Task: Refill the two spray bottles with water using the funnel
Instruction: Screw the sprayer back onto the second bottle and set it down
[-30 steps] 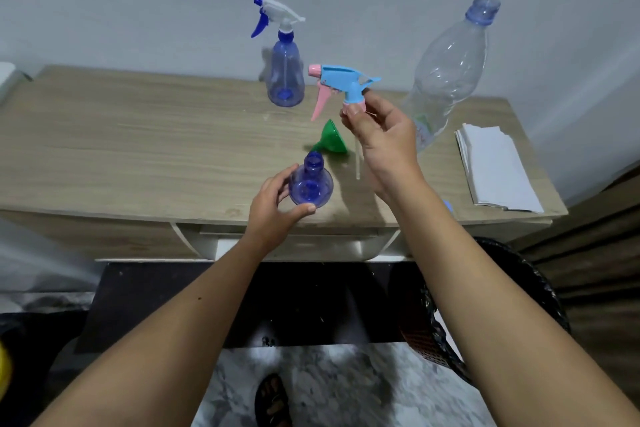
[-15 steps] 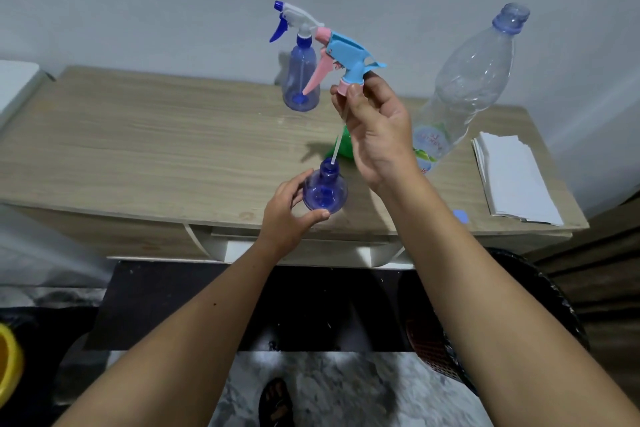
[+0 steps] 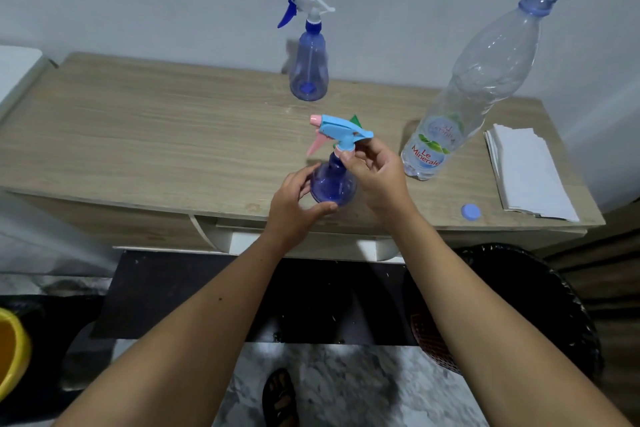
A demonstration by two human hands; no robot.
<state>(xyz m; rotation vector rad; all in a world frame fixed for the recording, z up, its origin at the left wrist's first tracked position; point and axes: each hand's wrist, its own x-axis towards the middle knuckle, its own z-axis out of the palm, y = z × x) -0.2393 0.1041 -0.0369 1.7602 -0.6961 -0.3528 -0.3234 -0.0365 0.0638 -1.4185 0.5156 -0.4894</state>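
Note:
A small blue spray bottle [image 3: 333,185] stands near the front edge of the wooden table [image 3: 138,135]; my left hand [image 3: 294,208] grips its body. My right hand [image 3: 375,173] pinches the collar of the light-blue and pink trigger head [image 3: 341,132], which sits on the bottle's neck. Only a tip of the green funnel [image 3: 355,119] shows behind the trigger head. A second blue spray bottle [image 3: 309,69] with a white and blue trigger stands at the back by the wall. A large clear water bottle [image 3: 474,80], cap off, stands to the right.
The water bottle's blue cap [image 3: 470,211] lies near the table's front right edge. A stack of white paper towels [image 3: 526,172] lies at the right end. A black basket [image 3: 540,305] sits below on the right, a yellow bucket [image 3: 10,357] at lower left.
My right hand has lowered the trigger head from above the table down onto the small bottle's neck, its tube going inside. My left hand has kept its hold on the bottle.

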